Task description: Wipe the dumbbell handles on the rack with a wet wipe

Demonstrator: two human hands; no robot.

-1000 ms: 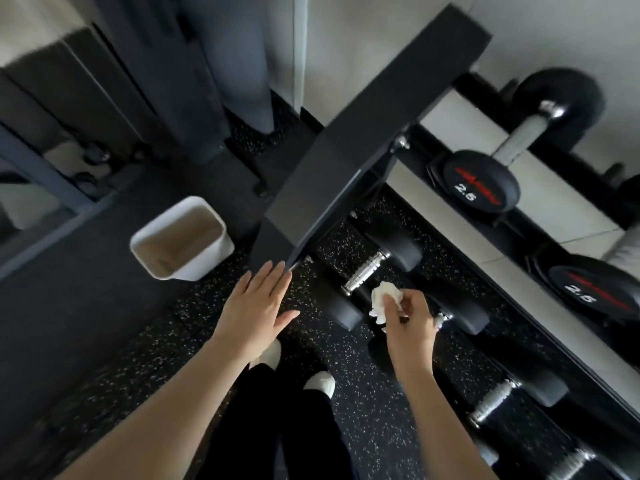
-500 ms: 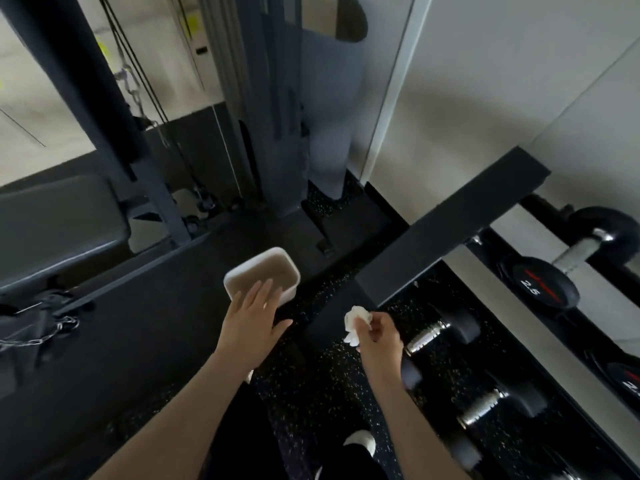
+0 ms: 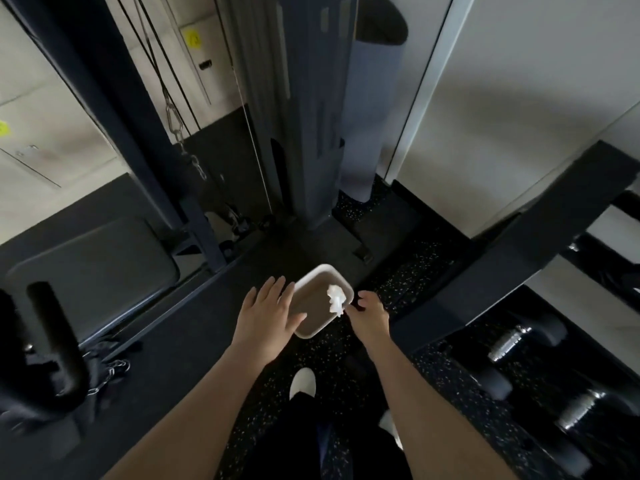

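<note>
A crumpled white wet wipe [image 3: 336, 298] hangs over the open white bin [image 3: 320, 270] on the floor. My right hand [image 3: 369, 317] is at the bin's right rim and pinches the wipe's near tail with its fingertips. Flat and with its fingers spread, my left hand [image 3: 266, 317] hovers over the bin's left edge and holds nothing. Two dumbbells with knurled metal handles [image 3: 509, 342] [image 3: 578, 410] lie on the low tier of the black rack [image 3: 519, 258] at the right.
A cable machine column [image 3: 304, 133] rises behind the bin, with a chain and carabiner [image 3: 173, 119] to its left. A padded bench [image 3: 93, 268] and a black roller [image 3: 55, 341] are at the left. My white shoe [image 3: 303, 382] is on the speckled floor.
I have turned left from the rack to the bin. My right hand carried the wipe from the dumbbell handle to above the bin, and my left hand moved along to the bin's left edge.
</note>
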